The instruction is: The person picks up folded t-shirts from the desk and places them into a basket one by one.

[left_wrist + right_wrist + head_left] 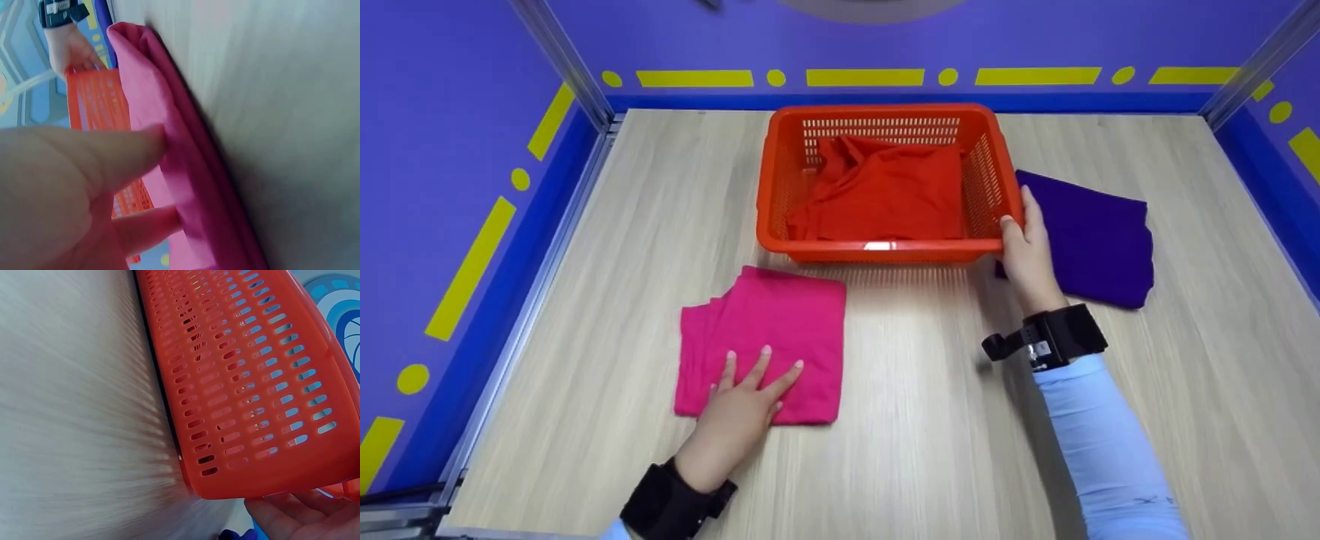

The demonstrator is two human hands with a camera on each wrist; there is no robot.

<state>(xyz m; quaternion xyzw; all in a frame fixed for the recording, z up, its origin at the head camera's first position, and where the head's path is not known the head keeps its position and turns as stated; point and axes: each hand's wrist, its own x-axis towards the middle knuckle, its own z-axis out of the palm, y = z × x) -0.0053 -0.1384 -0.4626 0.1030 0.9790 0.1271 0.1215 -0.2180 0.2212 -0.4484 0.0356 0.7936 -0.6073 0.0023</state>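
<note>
Resting on the near part of the pink cloth (810,322), the left hand (731,420) spreads its fingers apart in the head view; most of the cloth lies ahead of the fingertips, flat on the table (915,435), nearly square, its long axis hard to tell, its stepped layers facing left. The right hand (1029,259) clamps the near right corner of the orange basket (825,246), which lies to that hand's left, long axis running left to right, holding a red cloth (900,195); a purple cloth (1102,244) lies on the right. In the left wrist view, two digits stand apart against the pink cloth's folded edge, slanting from upper left to lower right. In the right wrist view, the basket's slotted wall slants likewise, fingers at its lower corner
</note>
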